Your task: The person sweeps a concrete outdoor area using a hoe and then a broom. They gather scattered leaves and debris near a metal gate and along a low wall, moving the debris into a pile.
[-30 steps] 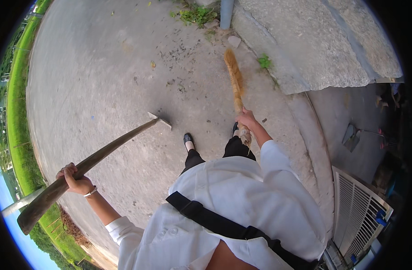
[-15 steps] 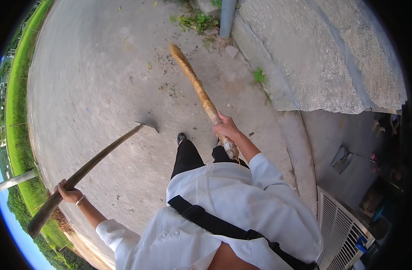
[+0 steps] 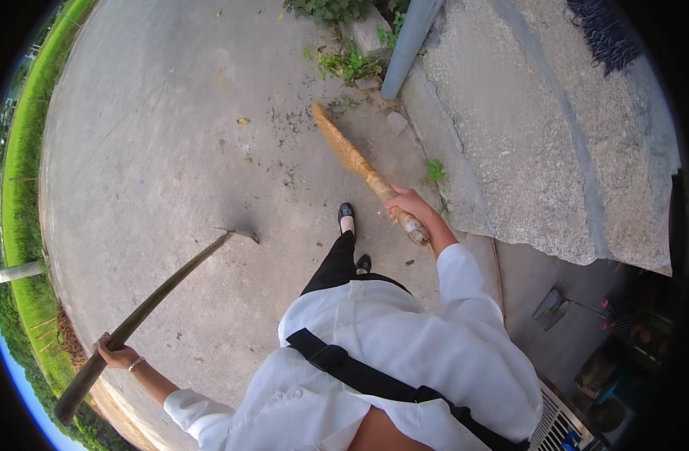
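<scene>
Your left hand, at the lower left of the frame, has its fingers clenched round the long, weathered wooden handle of a hoe-like tool. The handle runs diagonally from the lower left edge up toward the centre, where its small dark metal head meets the grey concrete ground; whether the head touches the ground or sits just above it cannot be told from this view.

Your right hand, right of centre, is closed in a full grasp about the bound neck of a tan straw broom. The broom slants from your hand up and to the left, with its bristle end toward the top centre, near scattered dark debris on the concrete. The butt of the broom shows just below your hand.

A grey metal pole stands at the top centre, with green weeds beside its base. A rough raised concrete slab fills the upper right. A strip of green grass curves along the left rim. Your black shoe is planted on the concrete just left of the right hand.
</scene>
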### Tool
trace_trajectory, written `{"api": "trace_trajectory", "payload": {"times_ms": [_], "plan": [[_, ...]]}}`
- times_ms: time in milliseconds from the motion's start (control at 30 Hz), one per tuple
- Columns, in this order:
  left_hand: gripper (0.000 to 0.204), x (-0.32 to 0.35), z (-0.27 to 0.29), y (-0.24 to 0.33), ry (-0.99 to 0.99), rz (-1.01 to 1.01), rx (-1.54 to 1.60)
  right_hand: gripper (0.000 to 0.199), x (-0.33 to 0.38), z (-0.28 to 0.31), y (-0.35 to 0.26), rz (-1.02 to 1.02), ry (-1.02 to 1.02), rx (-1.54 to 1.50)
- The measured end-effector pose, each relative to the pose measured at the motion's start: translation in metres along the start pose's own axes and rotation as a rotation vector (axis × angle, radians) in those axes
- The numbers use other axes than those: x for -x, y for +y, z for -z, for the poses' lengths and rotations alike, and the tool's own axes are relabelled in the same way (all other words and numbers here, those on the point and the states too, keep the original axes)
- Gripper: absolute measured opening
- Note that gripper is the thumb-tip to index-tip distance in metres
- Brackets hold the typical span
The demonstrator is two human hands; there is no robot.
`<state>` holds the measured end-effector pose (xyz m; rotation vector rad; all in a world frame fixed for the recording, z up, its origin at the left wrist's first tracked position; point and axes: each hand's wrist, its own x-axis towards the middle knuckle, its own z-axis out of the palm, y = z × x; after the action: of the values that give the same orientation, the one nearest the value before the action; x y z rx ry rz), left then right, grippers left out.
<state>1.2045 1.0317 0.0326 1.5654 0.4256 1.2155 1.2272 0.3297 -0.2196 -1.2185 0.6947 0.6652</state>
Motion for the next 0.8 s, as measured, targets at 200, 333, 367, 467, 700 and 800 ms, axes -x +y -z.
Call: {"api": "trace_trajectory", "payload": {"times_ms": [200, 333, 367, 467, 700, 800], "plan": [[0.009, -0.001, -0.064, 0.002, 0.062, -0.099, -0.115, 0.082, 0.044, -0.015, -0.028, 0.048, 0.115, 0.046], [0.008, -0.001, -0.093, 0.002, 0.039, -0.123, -0.125, 0.079, -0.002, -0.021, -0.026, 0.09, 0.221, -0.007], [0.008, -0.002, -0.098, 0.001, 0.021, -0.109, -0.128, 0.075, -0.029, -0.016, -0.027, 0.081, 0.229, -0.041], [0.009, 0.001, -0.115, 0.003, 0.046, -0.113, -0.08, 0.055, -0.108, -0.026, -0.036, 0.035, 0.248, -0.156], [0.012, 0.003, -0.104, 0.001, -0.031, -0.113, -0.069, 0.037, -0.123, -0.095, -0.115, -0.055, -0.045, -0.142], [0.012, 0.001, -0.099, -0.004, -0.029, -0.079, -0.065, 0.039, -0.104, -0.101, -0.141, -0.05, -0.067, -0.155]]}}
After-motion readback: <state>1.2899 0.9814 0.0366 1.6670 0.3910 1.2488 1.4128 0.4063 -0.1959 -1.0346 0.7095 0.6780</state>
